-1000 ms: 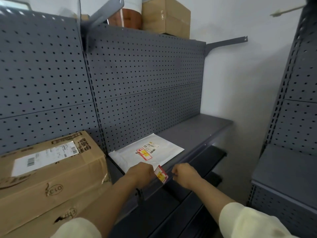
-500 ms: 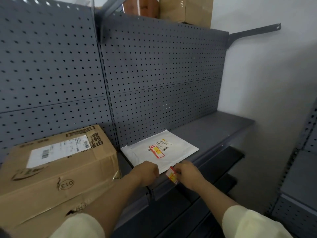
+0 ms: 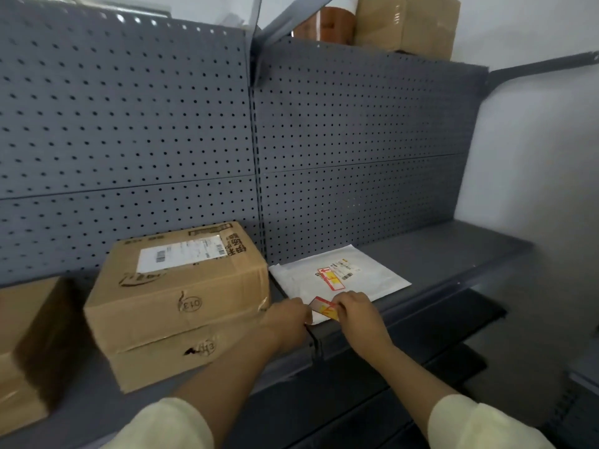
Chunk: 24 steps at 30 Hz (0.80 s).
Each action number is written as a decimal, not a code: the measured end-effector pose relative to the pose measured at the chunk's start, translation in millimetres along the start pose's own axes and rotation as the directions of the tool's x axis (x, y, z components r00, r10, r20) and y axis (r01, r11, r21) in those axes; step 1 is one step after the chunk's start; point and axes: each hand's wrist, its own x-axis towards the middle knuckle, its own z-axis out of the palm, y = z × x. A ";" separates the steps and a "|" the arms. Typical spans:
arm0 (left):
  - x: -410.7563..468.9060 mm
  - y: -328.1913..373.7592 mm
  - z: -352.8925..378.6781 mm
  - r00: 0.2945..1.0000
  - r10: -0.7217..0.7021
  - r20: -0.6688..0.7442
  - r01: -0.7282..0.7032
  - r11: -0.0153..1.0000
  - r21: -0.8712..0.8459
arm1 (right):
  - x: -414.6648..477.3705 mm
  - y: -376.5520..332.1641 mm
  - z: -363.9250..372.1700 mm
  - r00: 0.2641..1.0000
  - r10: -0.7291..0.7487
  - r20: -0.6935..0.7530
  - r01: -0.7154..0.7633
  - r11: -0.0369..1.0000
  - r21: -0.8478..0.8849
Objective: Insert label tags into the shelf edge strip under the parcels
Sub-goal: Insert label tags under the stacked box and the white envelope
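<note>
A small red and yellow label tag sits at the front edge of the grey shelf, just below a flat white parcel. My right hand pinches the tag's right end. My left hand holds its left end, fingers curled at the shelf edge strip. Left of the white parcel, two brown cardboard boxes are stacked, the upper box marked with a white shipping label. How far the tag sits in the strip is hidden by my fingers.
Another cardboard box stands at the far left. A grey pegboard wall backs the shelf. On the top shelf sit a brown tape roll and a carton. Lower shelves jut out below.
My view has swung left, bringing in the far left box. Both hands have come together on the tag, which now lies against the shelf's front edge under the white parcel.
</note>
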 end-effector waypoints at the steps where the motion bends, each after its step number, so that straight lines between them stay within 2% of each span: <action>1: -10.1 -5.2 3.5 0.999 0.009 -0.032 -0.008 1.000 0.017 | -3.5 -10.4 5.1 0.999 -0.042 -0.016 0.042 0.999 -0.018; 3: -32.0 -23.4 11.9 0.999 0.006 -0.049 -0.003 0.998 0.065 | -9.4 -35.2 9.3 0.985 -0.173 -0.006 0.171 0.979 -0.115; 5: -54.3 -48.2 18.1 0.998 -0.020 -0.056 0.025 0.996 0.091 | -13.8 -58.1 12.7 0.937 -0.348 0.006 0.342 0.917 -0.207; 8: -89.7 -78.2 18.9 0.991 -0.083 -0.108 0.088 0.995 0.045 | -21.0 -87.4 21.1 0.867 -0.498 0.008 0.486 0.844 -0.225; 14: -152.1 -109.8 15.1 0.964 -0.176 -0.200 0.183 0.983 0.017 | -36.4 -135.6 38.7 0.904 -0.425 0.054 0.428 0.900 -0.088; 19: -189.7 -108.9 21.7 0.981 -0.137 -0.138 0.145 0.988 0.053 | -49.8 -168.4 42.5 0.903 -0.430 0.012 0.430 0.902 -0.038; 24: -203.2 -106.7 39.1 0.981 -0.167 -0.096 0.180 0.973 0.145 | -68.3 -177.0 47.3 0.912 -0.410 0.016 0.410 0.912 0.012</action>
